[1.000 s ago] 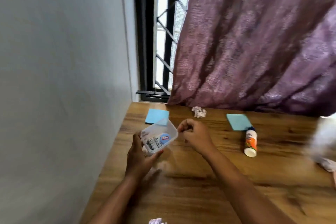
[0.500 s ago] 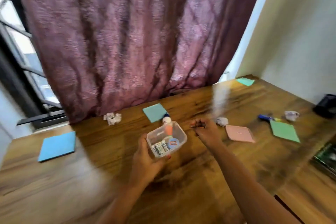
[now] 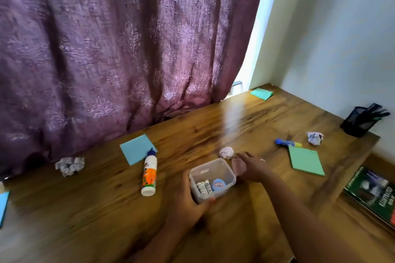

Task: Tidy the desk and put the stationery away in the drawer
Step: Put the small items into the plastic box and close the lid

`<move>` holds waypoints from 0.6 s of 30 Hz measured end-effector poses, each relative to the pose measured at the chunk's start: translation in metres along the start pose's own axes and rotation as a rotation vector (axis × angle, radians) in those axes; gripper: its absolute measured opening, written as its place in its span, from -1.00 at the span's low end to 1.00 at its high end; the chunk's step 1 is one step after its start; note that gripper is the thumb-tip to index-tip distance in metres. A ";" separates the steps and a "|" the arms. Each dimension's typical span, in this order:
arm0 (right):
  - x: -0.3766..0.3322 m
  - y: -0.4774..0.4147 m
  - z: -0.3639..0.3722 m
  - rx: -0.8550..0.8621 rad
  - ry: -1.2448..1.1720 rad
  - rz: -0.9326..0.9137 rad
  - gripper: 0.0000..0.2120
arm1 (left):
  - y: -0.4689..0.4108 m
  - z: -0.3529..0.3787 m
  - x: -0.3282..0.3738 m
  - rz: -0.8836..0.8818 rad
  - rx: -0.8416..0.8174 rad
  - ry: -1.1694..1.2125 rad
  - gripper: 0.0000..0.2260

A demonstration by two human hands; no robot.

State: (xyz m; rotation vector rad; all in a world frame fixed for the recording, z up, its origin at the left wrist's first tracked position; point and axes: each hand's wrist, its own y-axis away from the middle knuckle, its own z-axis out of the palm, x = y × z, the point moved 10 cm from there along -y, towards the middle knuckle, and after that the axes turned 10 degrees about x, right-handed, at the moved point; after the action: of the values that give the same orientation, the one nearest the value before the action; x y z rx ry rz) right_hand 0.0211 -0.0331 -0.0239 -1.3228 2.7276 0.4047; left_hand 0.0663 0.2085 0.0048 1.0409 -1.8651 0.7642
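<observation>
My left hand grips the clear tub of small stationery at mid-desk, steadying it for filling. My right hand, fingers spread, reaches beside it over a pink notepad, possibly touching; it's blurred.

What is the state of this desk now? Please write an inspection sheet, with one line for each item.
Surface: wooden desk, with a glare streak near the middle.
Job's things: clear box with small items inside; glue bottle lying down, tip on a blue pad; glue stick; green pad; pink pad; teal pad at the far corner; pen holder.
Clutter: left paper ball, middle paper ball, right paper ball.
Hands: left hand grips the box; right hand is open, fingers straight, at the pink pad.
Cables: nothing seen.
Surroundings: purple curtain, pale wall, book on a lower shelf.
</observation>
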 end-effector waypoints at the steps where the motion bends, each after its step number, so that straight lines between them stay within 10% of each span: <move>1: 0.004 -0.008 -0.001 -0.050 0.003 -0.016 -0.08 | -0.004 0.005 0.001 -0.010 -0.001 0.000 -0.26; 18: 0.013 0.005 -0.025 0.106 0.231 -0.228 -0.38 | -0.031 0.044 0.005 -0.150 -0.175 0.021 -0.12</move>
State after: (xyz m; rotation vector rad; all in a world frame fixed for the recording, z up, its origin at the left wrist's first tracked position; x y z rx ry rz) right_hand 0.0100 -0.0471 -0.0013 -1.7230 2.6819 0.0927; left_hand 0.0752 0.1567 -0.0076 1.0424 -1.7786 0.5127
